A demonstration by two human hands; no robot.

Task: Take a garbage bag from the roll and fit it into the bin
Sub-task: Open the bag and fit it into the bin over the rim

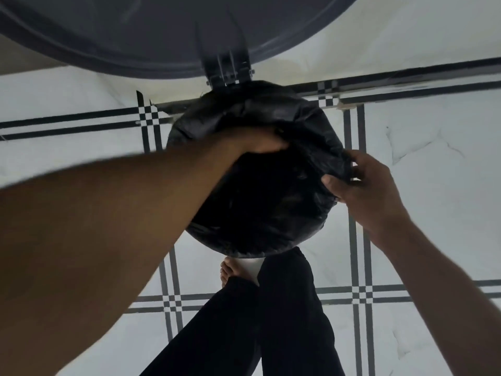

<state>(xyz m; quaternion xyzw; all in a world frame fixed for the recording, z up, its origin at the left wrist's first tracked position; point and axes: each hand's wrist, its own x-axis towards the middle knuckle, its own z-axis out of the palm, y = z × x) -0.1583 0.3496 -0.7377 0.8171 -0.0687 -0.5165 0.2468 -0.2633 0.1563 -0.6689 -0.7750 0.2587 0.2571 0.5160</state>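
A black garbage bag lines the round bin right below me, its edge folded over the rim at the back. My left hand reaches across the opening and grips the bag's plastic at the far rim. My right hand pinches the bag's edge at the bin's right rim. The bin's grey lid stands raised on its hinge behind the opening. The roll is not in view.
White floor tiles with black checked lines surround the bin. My legs in black trousers and a bare foot stand close against the bin's near side. A white wall rises behind the lid.
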